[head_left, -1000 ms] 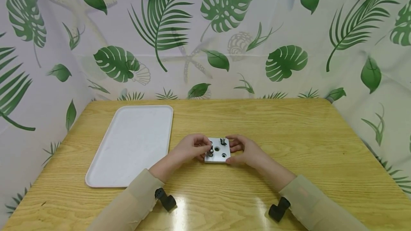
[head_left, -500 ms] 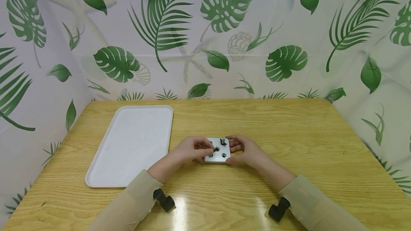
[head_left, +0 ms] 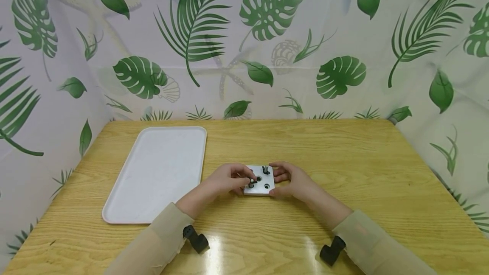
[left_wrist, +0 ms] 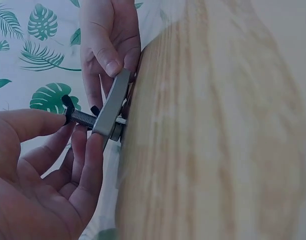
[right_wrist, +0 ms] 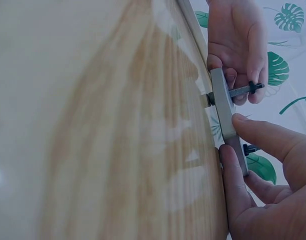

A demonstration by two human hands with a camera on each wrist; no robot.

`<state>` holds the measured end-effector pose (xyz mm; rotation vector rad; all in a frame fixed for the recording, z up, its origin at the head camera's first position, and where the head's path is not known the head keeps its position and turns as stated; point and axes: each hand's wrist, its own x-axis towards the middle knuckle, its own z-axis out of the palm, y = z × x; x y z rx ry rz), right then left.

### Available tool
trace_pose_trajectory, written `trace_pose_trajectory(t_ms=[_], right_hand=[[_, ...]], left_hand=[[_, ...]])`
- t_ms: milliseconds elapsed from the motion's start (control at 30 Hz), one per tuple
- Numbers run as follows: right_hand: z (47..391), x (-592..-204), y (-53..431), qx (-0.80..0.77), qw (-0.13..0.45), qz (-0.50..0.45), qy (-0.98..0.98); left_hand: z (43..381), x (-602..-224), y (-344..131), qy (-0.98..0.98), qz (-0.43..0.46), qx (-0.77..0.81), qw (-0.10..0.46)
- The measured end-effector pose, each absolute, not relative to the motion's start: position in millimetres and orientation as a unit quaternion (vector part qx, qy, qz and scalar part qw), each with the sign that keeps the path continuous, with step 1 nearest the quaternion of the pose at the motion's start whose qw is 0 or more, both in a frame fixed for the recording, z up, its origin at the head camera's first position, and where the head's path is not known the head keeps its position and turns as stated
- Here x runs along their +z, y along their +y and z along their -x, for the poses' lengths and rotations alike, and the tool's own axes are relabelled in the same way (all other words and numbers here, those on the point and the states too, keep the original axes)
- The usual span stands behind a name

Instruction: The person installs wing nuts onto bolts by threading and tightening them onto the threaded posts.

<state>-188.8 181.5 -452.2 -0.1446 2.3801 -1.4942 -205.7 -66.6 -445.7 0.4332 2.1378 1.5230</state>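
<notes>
A square silver metal plate (head_left: 262, 188) with several holes sits between both hands, slightly above or on the table. A threaded bolt (left_wrist: 84, 119) rises through its near-left hole and carries a black wing nut (left_wrist: 68, 107) near its tip. My left hand (head_left: 227, 178) pinches this wing nut between thumb and forefinger, other fingers near the plate's edge. A second black wing nut (head_left: 265, 170) is on another bolt at the far-right corner, close to the plate. My right hand (head_left: 294, 180) grips the plate's right side, thumb on the near corner. Bolt heads show under the plate in the wrist views.
A white rectangular tray (head_left: 160, 169) lies on the wooden table (head_left: 344, 152), left of the plate. Leaf-printed cloth (head_left: 229, 84) hangs behind the table and along both sides. Each sleeve wears a black wrist device (head_left: 195, 239).
My left fingers have shifted around the wing nut, covering it half a second ago and showing part of it now. The right hand keeps its hold, and the plate stays in place.
</notes>
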Motion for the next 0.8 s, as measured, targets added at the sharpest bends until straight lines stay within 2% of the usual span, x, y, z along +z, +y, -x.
trace_pose_trajectory(t_ms=[267,800], right_hand=[[189.9,-453.3,183.1,-0.528,0.165,0.045,0.832],[189.1,-452.1,182.1,-0.525,0.168,0.04,0.833]], left_hand=[[206.1,-445.7,-63.5,0.773,-0.13,0.578,0.225],[206.0,-448.7,-63.6,0.78,-0.145,0.568,0.217]])
